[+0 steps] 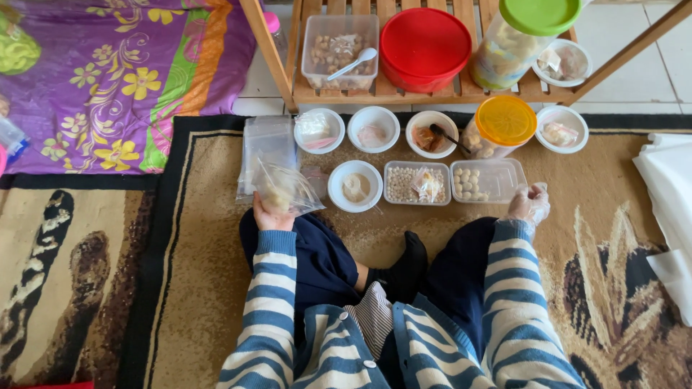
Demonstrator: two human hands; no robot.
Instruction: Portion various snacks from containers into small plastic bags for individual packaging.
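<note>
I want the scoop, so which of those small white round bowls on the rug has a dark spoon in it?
The white bowl third from the left in the back row, beside the orange-lidded jar. A dark spoon leans in it; the others hold none.

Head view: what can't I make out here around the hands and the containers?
- Left hand: its fingers are hidden behind the clear bag; the pale contents are too blurred to identify.
- Right hand: wrapped in a clear glove; whether it holds anything cannot be told.
- Green-lidded jar: top cut off by the upper edge.
- White sheets: cut off by the right edge.
- Small white bowls: contents too small to name.
</note>
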